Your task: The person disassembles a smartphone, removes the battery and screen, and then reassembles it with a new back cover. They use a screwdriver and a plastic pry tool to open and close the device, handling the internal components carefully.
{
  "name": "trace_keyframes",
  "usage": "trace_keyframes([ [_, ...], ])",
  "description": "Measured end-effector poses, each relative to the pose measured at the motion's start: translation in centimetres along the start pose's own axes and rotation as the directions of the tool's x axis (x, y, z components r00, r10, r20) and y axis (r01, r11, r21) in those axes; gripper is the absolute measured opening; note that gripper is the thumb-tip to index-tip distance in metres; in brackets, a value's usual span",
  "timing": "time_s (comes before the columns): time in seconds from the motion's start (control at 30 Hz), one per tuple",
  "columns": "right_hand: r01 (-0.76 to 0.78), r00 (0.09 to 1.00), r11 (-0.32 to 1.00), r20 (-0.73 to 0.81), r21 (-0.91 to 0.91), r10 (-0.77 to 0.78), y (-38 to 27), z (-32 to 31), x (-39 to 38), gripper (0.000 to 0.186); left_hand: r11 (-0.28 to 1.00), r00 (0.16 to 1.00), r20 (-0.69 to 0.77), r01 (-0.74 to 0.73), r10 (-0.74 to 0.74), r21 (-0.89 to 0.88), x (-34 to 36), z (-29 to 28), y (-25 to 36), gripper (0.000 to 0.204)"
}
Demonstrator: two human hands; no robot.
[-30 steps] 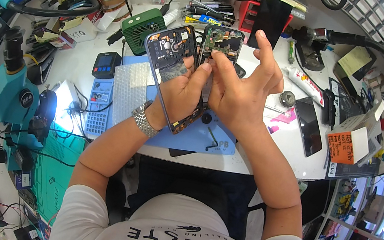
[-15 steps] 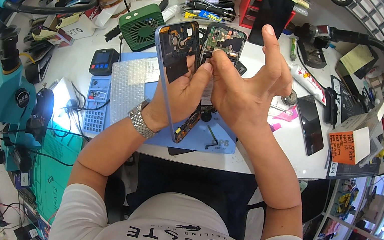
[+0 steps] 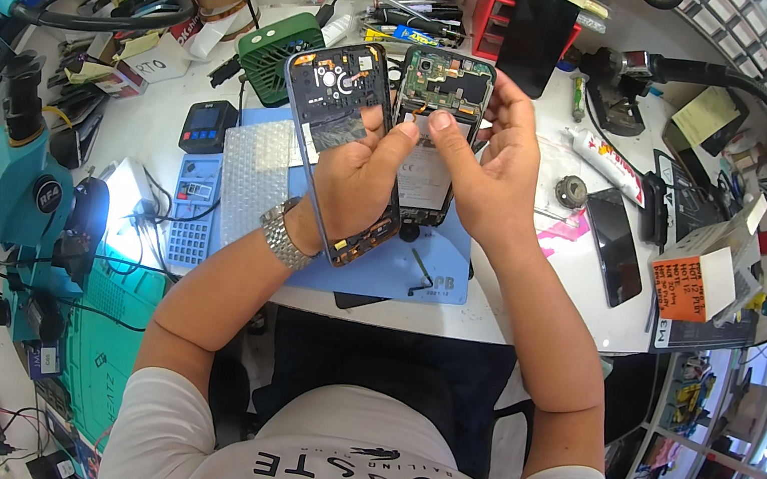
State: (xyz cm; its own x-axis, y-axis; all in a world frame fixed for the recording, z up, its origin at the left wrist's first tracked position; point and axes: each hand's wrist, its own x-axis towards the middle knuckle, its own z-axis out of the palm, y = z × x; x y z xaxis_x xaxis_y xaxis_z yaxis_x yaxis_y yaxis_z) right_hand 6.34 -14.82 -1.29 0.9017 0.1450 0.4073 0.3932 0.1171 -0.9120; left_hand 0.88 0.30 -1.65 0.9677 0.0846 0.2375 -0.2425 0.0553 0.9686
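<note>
An opened smartphone stands over the blue mat, its circuit board at the top and a pale-labelled battery below. My right hand grips its right side, the thumb lying on the inside near the battery's top and fingers behind the edge. My left hand is closed around the phone's detached back cover, which stands tilted to the left, inner side showing. The left thumb presses on the phone beside the right thumb, near a small orange flex cable. Some left fingers are hidden.
The blue repair mat lies below, with bubble wrap on its left. A green fan and pens stand behind. To the right are a dark phone, a white tube and a box. A teal microscope stands left.
My right hand has come down from its raised fingers to wrap the phone's right side, its thumb now on the inside. The back cover has turned to show more of its inner face.
</note>
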Motion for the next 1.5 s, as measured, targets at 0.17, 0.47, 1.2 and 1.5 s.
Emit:
trace_keyframes([
  [0.17,-0.158,0.984,0.958,0.122,0.239,0.132,-1.5,0.3,0.1,0.042,0.983,0.993,0.074,-0.107,0.097,0.152,-0.2,-0.1,0.4,0.029],
  [0.47,-0.179,0.981,0.953,0.117,0.245,0.154,-1.4,0.2,0.1,0.037,0.986,0.983,0.166,-0.105,0.084,0.128,-0.1,-0.4,0.3,0.033],
  [1.2,-0.211,0.977,0.945,0.035,0.249,0.209,-2.0,0.0,0.0,0.035,0.939,0.970,0.159,-0.221,0.183,0.263,-0.5,0.2,-0.6,0.023],
  [1.5,0.172,0.970,0.906,-0.096,-0.387,-0.225,0.4,0.2,0.0,0.045,0.998,0.996,-0.079,0.040,-0.036,0.048,0.5,-0.4,-0.1,0.028],
])
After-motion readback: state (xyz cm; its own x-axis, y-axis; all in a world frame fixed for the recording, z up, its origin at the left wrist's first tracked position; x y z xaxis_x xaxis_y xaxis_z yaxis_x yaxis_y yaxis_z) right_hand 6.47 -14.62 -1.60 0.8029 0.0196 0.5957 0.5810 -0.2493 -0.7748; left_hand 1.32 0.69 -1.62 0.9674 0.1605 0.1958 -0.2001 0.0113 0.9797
